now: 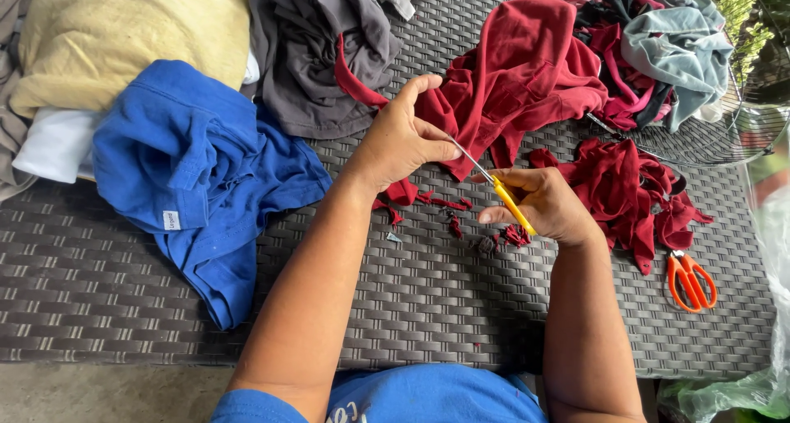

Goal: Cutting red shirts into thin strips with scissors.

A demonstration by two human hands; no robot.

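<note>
Left hand point(403, 139) pinches the dark red cloth point(514, 77) taut so it can be cut. Right hand point(545, 202) is closed round yellow-handled snips point(502, 194), blades at the cloth edge. One orange scissors point(690, 281) lies unused on the bench point(428, 308). One blue shirt point(189, 168), one scrap pile point(634, 188).

Shirt point(189, 176) left on the table point(428, 308), scissors point(690, 280) right, scraps point(461, 221) between, basket point(724, 135) behind.

A dark grey woven wicker table point(115, 291) fills the view under soft, even daylight. Below its near edge runs a strip of pale concrete floor point(99, 394). Green foliage point(745, 20) shows past the far right corner.
</note>
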